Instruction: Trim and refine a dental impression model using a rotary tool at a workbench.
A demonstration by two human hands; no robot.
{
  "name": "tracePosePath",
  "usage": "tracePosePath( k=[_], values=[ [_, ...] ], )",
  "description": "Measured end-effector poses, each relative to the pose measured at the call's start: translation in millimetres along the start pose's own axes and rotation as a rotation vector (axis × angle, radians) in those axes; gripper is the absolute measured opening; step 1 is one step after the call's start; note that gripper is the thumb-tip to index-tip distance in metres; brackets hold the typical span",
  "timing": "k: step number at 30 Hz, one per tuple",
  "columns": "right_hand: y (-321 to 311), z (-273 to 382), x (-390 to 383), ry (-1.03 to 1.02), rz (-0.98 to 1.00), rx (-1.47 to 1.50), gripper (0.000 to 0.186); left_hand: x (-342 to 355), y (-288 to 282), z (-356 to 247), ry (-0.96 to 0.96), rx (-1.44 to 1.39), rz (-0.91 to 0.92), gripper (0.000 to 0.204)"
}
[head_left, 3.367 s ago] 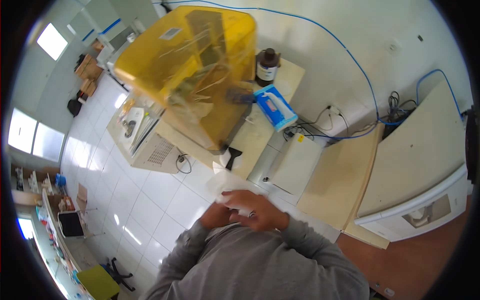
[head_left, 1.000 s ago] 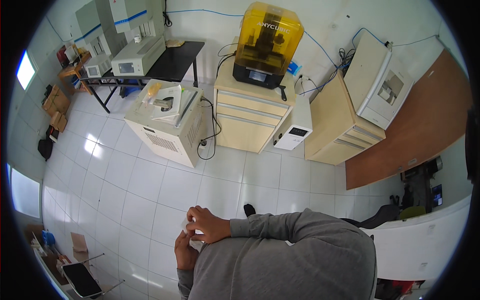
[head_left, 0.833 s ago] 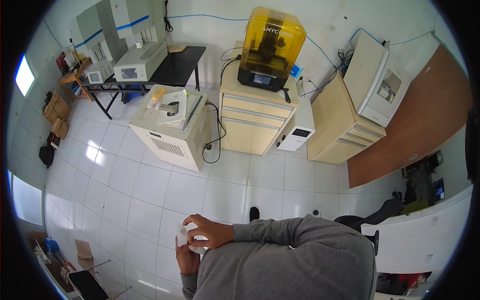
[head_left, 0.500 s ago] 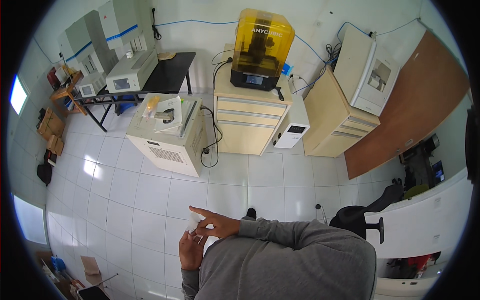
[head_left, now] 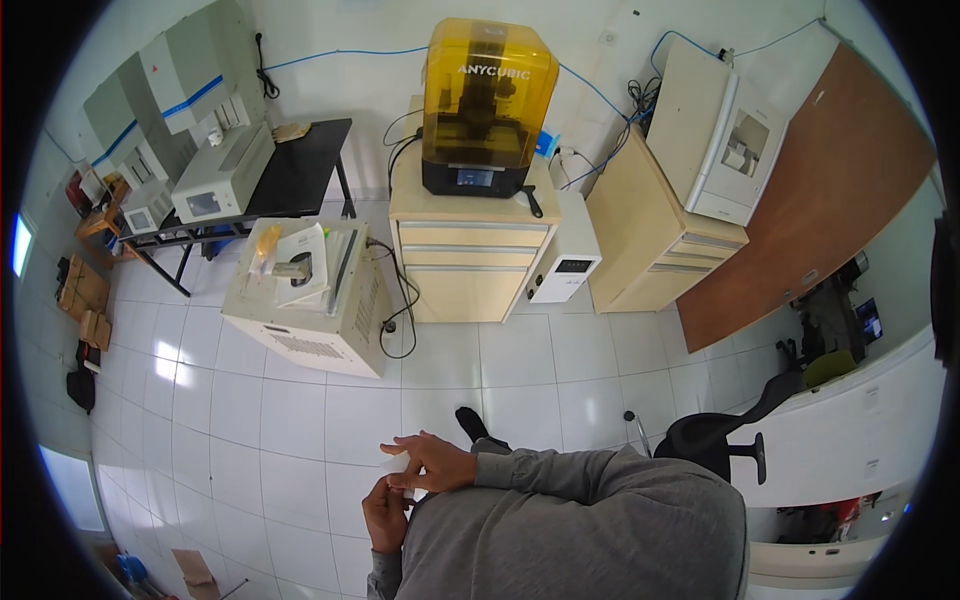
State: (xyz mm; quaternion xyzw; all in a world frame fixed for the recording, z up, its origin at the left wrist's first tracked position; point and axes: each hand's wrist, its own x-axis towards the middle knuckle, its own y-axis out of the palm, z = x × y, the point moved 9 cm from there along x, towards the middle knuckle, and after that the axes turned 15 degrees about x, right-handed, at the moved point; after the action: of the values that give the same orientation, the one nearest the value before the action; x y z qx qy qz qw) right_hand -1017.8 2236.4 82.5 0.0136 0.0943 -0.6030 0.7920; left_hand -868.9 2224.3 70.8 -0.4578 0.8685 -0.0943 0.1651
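Note:
In front of my body, low in the head view, my two hands meet. My left hand is closed, its fingertips pinched upward against the fingers of the other hand. Over it reaches my right hand, its index finger stretched to the left and its thumb and other fingers bent inward. Between them shows part of a small, thin white piece, which looks like tissue. Fingers cover most of it, so its full shape is hidden.
A resin 3D printer with a yellow cover stands on a drawer cabinet. Left of it are a beige machine with papers on top and a black table bearing grey devices. An office chair is at right.
The view has shifted, and the room's things sit further left. My hands have drawn closer together, and less of the white piece shows. A dark-shod foot shows more in front of me.

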Motion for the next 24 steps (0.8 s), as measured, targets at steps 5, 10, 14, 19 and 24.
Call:
tracePosePath(
  k=[5,10,14,19,24],
  values=[
    [-63,-2,10,0.011,-0.066,0.017,0.056,50,30,-43,0.132,0.349,-0.032,0.027],
    [-112,-23,20,0.090,-0.046,0.316,0.068,90,63,-77,0.250,0.457,-0.029,0.024],
    [-138,-22,18,0.181,0.002,0.470,0.073,105,82,-78,0.265,0.512,-0.010,0.027],
    [-163,-15,22,0.201,-0.029,0.497,0.073,119,94,-76,0.224,0.592,-0.043,0.027],
    [-178,-16,33,0.139,-0.051,0.454,0.068,135,96,-82,0.095,0.587,-0.088,0.023]
  ],
)
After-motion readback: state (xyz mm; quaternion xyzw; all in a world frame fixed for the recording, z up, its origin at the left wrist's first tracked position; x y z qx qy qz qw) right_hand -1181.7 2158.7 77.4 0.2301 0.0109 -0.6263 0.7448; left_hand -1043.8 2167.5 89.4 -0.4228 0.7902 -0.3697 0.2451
